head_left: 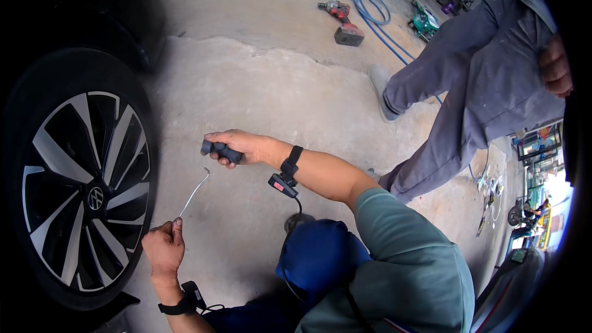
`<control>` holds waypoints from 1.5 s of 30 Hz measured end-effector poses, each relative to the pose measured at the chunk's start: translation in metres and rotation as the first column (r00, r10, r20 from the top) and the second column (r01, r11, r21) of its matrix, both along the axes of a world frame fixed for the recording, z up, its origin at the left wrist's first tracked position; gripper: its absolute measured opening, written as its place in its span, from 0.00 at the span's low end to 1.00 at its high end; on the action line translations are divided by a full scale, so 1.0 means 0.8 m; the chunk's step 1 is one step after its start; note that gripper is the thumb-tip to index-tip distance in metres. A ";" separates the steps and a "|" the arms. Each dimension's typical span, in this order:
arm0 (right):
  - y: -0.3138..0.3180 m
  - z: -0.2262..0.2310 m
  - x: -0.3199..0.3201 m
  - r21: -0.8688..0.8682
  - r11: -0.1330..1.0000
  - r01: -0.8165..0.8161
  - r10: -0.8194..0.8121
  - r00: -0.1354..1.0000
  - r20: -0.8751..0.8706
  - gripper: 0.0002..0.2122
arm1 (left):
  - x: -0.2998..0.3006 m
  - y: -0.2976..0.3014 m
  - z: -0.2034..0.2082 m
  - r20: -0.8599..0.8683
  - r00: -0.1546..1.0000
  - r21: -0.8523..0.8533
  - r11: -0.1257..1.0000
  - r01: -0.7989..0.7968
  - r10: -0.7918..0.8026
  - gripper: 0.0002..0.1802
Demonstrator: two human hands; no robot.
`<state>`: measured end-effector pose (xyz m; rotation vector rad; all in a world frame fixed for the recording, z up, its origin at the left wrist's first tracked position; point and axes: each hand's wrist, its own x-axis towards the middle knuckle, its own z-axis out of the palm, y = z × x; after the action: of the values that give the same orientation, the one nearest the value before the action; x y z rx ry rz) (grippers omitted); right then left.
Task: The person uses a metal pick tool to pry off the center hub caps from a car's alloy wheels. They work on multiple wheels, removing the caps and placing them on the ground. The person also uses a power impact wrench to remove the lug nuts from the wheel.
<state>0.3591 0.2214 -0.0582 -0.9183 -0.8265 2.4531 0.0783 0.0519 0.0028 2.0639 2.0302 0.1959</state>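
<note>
My left hand (164, 247) pinches the lower end of a thin bent metal hook tool (194, 192), whose hooked tip points up and to the right. My right hand (237, 146) is closed around several small dark cylindrical caps (219, 150), held out over the concrete floor. Both hands hover just right of a car wheel (83, 179) with a silver and black multi-spoke alloy rim. Each wrist carries a black strap with a small device.
Another person in grey work clothes (468, 86) stands at the right, one shoe (380, 89) on the concrete. A red and black power wrench (343, 21) and a blue hose (370, 9) lie at the back. My blue-trousered knee (320, 256) is below.
</note>
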 end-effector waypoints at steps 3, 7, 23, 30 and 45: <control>0.021 -0.060 0.077 -0.059 0.918 0.392 -0.365 0.893 0.262 0.16 | 0.006 0.007 -0.011 -0.001 1.000 0.012 1.000 -0.005 0.005 0.25; 0.098 -0.106 0.173 0.397 0.843 0.363 -0.538 0.539 0.648 0.18 | 0.017 0.015 -0.010 0.002 1.000 0.018 1.000 -0.025 0.025 0.24; 0.413 -0.095 0.318 0.819 0.525 -0.231 -0.850 -0.203 0.487 0.22 | -0.021 -0.018 -0.050 -0.128 0.964 -0.143 0.958 -0.249 0.232 0.25; 0.389 -0.140 0.343 0.749 0.548 -0.371 -0.836 -0.216 0.504 0.32 | -0.022 -0.023 -0.066 -0.155 0.961 -0.213 0.942 -0.258 0.228 0.25; 0.409 -0.119 0.337 0.854 0.512 -0.099 -0.840 -0.266 0.473 0.36 | 0.000 0.004 -0.071 -0.102 0.984 -0.251 0.954 -0.165 0.143 0.23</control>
<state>0.6285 0.5487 -0.1534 -2.1747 -1.2071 0.1110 0.0782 0.0551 -0.0541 1.7846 2.1366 -0.1250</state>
